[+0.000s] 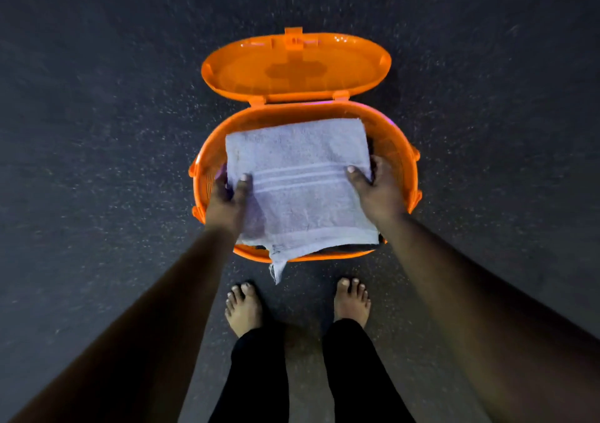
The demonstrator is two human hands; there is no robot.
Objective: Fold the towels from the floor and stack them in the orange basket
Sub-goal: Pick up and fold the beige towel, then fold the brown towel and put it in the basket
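Observation:
A folded pale grey towel [300, 182] with woven stripes lies flat over the mouth of the orange basket [397, 150]. My left hand [227, 200] grips its left edge, thumb on top. My right hand [378, 189] grips its right edge the same way. One loose corner of the towel hangs over the basket's near rim towards my feet. Dark fabric shows under the towel at the near right edge. The inside of the basket is mostly hidden.
The basket's hinged orange lid [295, 65] stands open on the far side. My bare feet [245, 307] stand just in front of the basket on a dark speckled floor [97, 130].

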